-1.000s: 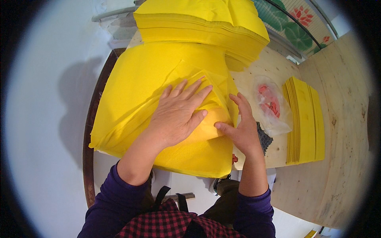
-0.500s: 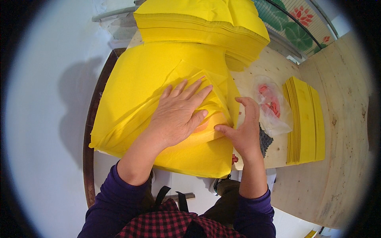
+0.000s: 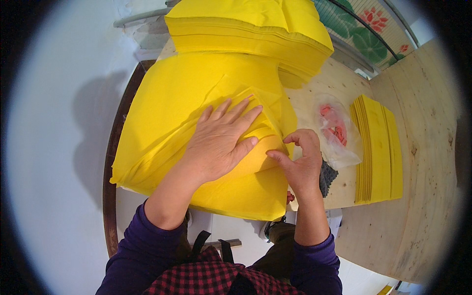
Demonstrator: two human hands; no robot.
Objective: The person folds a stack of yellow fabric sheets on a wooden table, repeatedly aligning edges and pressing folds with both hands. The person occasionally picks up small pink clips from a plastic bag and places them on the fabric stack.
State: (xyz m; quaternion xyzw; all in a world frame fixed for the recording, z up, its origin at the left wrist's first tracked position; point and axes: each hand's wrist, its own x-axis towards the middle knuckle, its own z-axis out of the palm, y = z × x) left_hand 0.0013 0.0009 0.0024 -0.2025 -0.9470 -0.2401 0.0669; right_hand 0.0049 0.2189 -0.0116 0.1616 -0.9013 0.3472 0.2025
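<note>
Layers of soft yellow sheet, like felt or non-woven fabric (image 3: 162, 108), lie spread in front of me, with a folded flap in the middle. My left hand (image 3: 219, 137) rests flat on the flap, fingers spread and stretched out. At the flap's right edge is my right hand (image 3: 304, 162). Its thumb reaches over the yellow sheet and its curled forefinger stands apart from the thumb, with a gap between them. The other right fingers are partly hidden. A small pinkish-orange mark shows on the sheet beyond the left fingertips.
A thick stack of yellow sheets (image 3: 246, 34) stands at the back. Folded yellow pieces (image 3: 376, 152) stand at the right beside a wooden board (image 3: 423, 162). A clear plastic bag (image 3: 339, 130) holds red bits. A dark grey textured scrap (image 3: 328, 178) lies near my right wrist. A white wall (image 3: 54, 147) is left.
My right forefinger has come down and closer to the thumb. The flap's edge beneath my left thumb has shifted and covers an orange patch seen before. My left hand has stayed in place.
</note>
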